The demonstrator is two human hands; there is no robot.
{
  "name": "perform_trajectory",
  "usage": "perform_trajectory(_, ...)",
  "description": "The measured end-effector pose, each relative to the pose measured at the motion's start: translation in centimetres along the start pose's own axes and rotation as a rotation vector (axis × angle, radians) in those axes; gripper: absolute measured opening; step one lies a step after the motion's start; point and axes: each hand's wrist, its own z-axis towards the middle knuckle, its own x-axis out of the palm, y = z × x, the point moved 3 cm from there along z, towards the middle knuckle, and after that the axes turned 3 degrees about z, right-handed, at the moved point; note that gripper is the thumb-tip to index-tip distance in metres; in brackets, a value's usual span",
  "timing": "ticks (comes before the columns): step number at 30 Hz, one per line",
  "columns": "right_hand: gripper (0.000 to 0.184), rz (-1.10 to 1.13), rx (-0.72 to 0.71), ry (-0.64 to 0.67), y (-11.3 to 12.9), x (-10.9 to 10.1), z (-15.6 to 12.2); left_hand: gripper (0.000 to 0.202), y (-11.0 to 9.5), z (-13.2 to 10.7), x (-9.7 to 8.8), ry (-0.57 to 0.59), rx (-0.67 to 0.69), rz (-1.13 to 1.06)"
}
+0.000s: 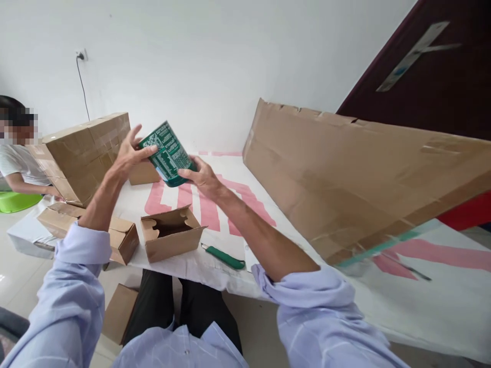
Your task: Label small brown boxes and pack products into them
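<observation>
Between my two hands a green can (169,153) with white printed text is held up, tilted, above the table. My left hand (132,151) grips its upper left end, thumb across the printed side. At the lower right end my right hand (201,176) is closed round it, thumb on the label. Below the can stands a small cardboard box (171,245) with its top open and a dark inside. To the right of that box lies a green utility knife (223,256) on the white cloth.
Small cardboard boxes (125,240) stand on the left, and a large carton (90,153) rises behind them. A person (23,158) sits beyond it. A big cardboard sheet (356,179) leans along the right. One more box (119,313) is below the table edge.
</observation>
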Motion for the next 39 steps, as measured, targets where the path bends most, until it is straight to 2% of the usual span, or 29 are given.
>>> perform_trajectory(3, 0.078, -0.169, -0.159, 0.058, 2.9, -1.5, 0.8, 0.118, -4.6, 1.4, -1.1, 0.208, 0.063, 0.222)
perform_trajectory(5, 0.078, -0.269, -0.191, 0.095, 3.8, -2.0, 0.7, 0.115, -6.5, 1.5, -1.0, 0.345, 0.078, 0.386)
perform_trajectory(7, 0.079, -0.349, -0.167, 0.131, 3.6, -2.0, 0.2, 0.102, -7.2, 1.2, -0.6, 0.412, 0.067, 0.493)
perform_trajectory(9, 0.082, -0.389, -0.109, 0.154, 2.6, -1.6, -0.3, 0.095, -6.5, 0.7, -0.2, 0.45, 0.061, 0.58)
perform_trajectory(12, 0.094, -0.389, -0.036, 0.172, 0.1, -1.5, -1.2, 0.097, -3.6, -0.1, -0.3, 0.533, 0.088, 0.701)
perform_trajectory(14, 0.104, -0.394, 0.025, 0.225, -1.7, -2.2, -1.7, 0.093, -0.6, -0.5, -1.3, 0.546, 0.081, 0.738)
perform_trajectory(16, 0.105, -0.413, 0.149, 0.323, -3.8, -3.4, -2.3, 0.091, 3.0, -0.7, -3.0, 0.505, 0.033, 0.786)
perform_trajectory(18, 0.092, -0.437, 0.29, 0.427, -5.6, -4.7, -3.0, 0.089, 6.9, -0.6, -4.9, 0.443, -0.064, 0.868)
perform_trajectory(22, 0.047, -0.501, 0.439, 0.551, -8.5, -5.8, -4.3, 0.086, 14.6, -0.4, -7.9, 0.35, -0.309, 0.93)
perform_trajectory(25, 0.028, -0.57, 0.485, 0.525, -10.0, -5.3, -4.8, 0.081, 19.3, 0.2, -8.9, 0.308, -0.372, 0.937)
perform_trajectory(29, 0.03, -0.684, 0.337, 0.377, -11.5, -5.1, -3.6, 0.081, 24.4, 1.4, -9.0, 0.243, -0.426, 0.937)
perform_trajectory(32, 0.032, -0.777, 0.248, 0.258, -12.8, -5.6, -0.9, 0.084, 27.4, 2.1, -8.4, 0.204, -0.437, 0.932)
perform_trajectory(35, 0.029, -0.906, 0.203, 0.18, -14.6, -5.5, 2.8, 0.078, 28.9, 3.2, -7.6, 0.178, -0.413, 0.925)
perform_trajectory(37, 0.027, -0.968, 0.193, 0.152, -16.1, -4.7, 5.5, 0.068, 28.4, 4.7, -7.5, 0.163, -0.391, 0.925)
perform_trajectory(39, 0.025, -0.988, 0.179, 0.145, -17.7, -3.6, 8.0, 0.056, 26.5, 6.7, -8.3, 0.13, -0.369, 0.937)
